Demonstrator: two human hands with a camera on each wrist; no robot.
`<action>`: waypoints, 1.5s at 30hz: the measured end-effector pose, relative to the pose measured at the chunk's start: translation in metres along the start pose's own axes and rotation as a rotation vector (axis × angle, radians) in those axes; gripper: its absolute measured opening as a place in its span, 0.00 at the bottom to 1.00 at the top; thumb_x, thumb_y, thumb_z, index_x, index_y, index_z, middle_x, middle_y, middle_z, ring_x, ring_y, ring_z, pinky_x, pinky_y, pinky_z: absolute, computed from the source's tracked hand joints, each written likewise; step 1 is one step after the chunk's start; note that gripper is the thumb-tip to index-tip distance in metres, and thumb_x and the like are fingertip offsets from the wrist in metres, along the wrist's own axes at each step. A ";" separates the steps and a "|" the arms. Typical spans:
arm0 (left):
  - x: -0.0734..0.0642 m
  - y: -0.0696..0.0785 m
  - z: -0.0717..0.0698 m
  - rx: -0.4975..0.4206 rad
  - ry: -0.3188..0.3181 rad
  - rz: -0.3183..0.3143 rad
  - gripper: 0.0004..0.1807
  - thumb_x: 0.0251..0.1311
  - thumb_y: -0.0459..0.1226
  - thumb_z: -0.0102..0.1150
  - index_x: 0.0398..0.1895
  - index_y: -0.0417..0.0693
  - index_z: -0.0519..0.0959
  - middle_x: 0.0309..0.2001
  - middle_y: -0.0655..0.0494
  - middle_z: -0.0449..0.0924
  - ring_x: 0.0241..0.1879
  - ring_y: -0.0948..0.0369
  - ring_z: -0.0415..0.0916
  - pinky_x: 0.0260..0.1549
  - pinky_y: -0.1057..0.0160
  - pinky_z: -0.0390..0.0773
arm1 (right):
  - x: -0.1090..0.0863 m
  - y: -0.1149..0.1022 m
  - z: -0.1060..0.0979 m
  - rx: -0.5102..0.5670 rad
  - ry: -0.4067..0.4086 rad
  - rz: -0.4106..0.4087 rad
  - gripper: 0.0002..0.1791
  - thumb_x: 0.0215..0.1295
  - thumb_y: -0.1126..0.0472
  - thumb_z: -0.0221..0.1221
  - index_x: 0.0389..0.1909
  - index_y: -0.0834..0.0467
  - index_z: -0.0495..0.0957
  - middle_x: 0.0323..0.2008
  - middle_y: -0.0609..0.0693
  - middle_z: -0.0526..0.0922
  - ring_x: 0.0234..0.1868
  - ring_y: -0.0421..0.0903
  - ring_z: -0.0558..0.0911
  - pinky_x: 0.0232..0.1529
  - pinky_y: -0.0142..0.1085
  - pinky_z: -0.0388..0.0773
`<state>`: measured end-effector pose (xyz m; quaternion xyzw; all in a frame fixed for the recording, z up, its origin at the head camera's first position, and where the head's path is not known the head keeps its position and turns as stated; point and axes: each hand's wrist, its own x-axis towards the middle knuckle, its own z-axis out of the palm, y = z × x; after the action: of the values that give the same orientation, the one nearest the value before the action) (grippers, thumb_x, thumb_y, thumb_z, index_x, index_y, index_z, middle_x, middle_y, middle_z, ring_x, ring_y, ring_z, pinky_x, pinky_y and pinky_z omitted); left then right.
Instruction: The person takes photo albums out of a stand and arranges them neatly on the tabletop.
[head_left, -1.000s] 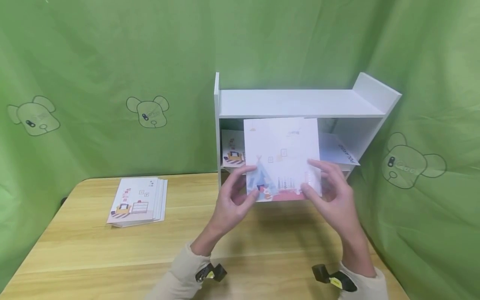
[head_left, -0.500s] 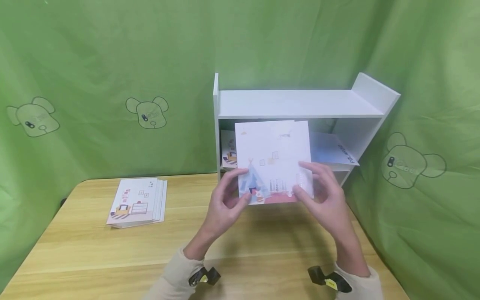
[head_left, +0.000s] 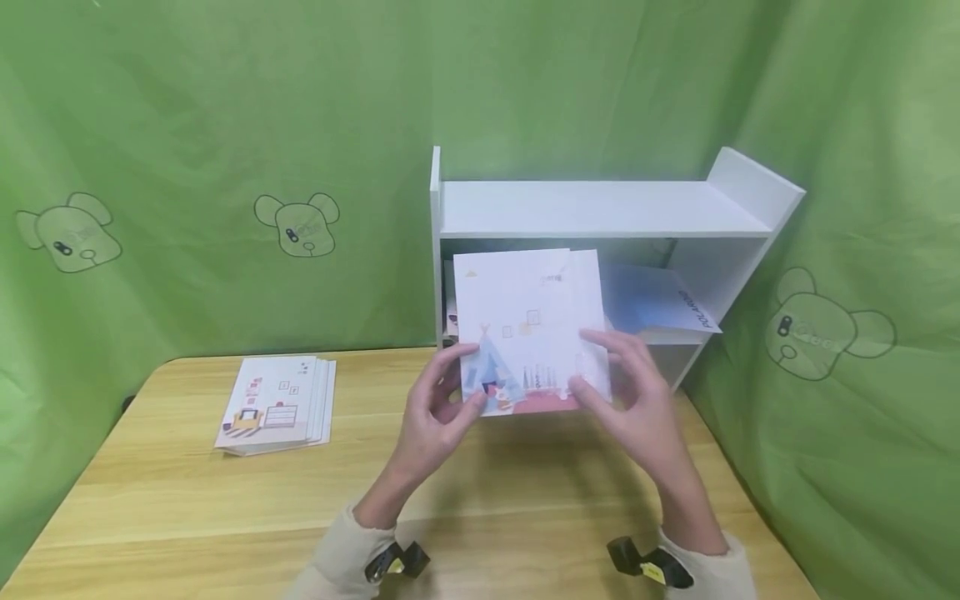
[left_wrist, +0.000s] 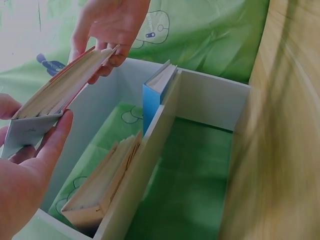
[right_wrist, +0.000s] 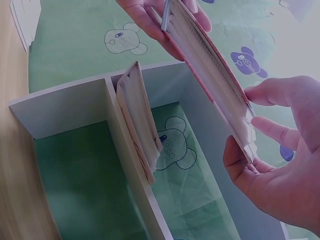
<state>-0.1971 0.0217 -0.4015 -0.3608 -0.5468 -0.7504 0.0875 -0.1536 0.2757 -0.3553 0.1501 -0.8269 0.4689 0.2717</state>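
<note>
Both hands hold a book point(head_left: 525, 333) with a white cover showing a blue teepee and pink floor, raised in front of the white shelf. The left hand point(head_left: 438, 408) grips its lower left edge between thumb and fingers. At the lower right edge, the right hand point(head_left: 630, 404) pinches it the same way. Page edges of the book point(left_wrist: 60, 82) show in the left wrist view, with a pale spine by the left palm. In the right wrist view, the right hand point(right_wrist: 285, 155) has fingers and thumb on the opposite side.
The white shelf point(head_left: 600, 207) stands at the back right. Inside are a blue POLAROID book point(head_left: 648, 300) leaning right and a tan-edged book point(left_wrist: 100, 190) at the left end. A stack of similar books point(head_left: 273, 404) lies left on the wooden table point(head_left: 225, 508). Green curtains surround everything.
Both hands and the held book have moved left and slightly down. The book now hides more of the one at the shelf's left end. The stack has stayed put.
</note>
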 end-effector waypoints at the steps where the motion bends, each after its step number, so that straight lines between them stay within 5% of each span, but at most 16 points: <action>1: -0.001 0.000 -0.001 0.002 0.003 -0.001 0.31 0.62 0.19 0.57 0.69 0.38 0.67 0.66 0.39 0.67 0.61 0.40 0.75 0.53 0.48 0.84 | 0.000 0.000 0.001 0.001 -0.003 -0.002 0.34 0.58 0.71 0.72 0.66 0.51 0.78 0.63 0.48 0.75 0.63 0.43 0.71 0.66 0.38 0.67; 14: -0.010 0.002 -0.015 0.021 0.015 -0.026 0.30 0.62 0.20 0.57 0.69 0.39 0.67 0.67 0.41 0.66 0.60 0.41 0.75 0.51 0.49 0.85 | -0.002 -0.003 0.013 0.060 -0.039 0.045 0.32 0.60 0.70 0.71 0.66 0.49 0.78 0.62 0.48 0.74 0.55 0.47 0.77 0.52 0.28 0.82; 45: -0.019 0.007 -0.041 0.035 0.037 -0.010 0.28 0.62 0.18 0.55 0.67 0.32 0.66 0.67 0.37 0.66 0.58 0.43 0.76 0.51 0.51 0.86 | -0.002 0.002 0.044 0.162 -0.066 0.035 0.32 0.61 0.72 0.69 0.66 0.51 0.77 0.61 0.51 0.73 0.54 0.51 0.78 0.52 0.34 0.85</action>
<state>-0.1978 -0.0226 -0.4143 -0.3425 -0.5598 -0.7478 0.1002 -0.1662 0.2392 -0.3763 0.1724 -0.7972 0.5339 0.2230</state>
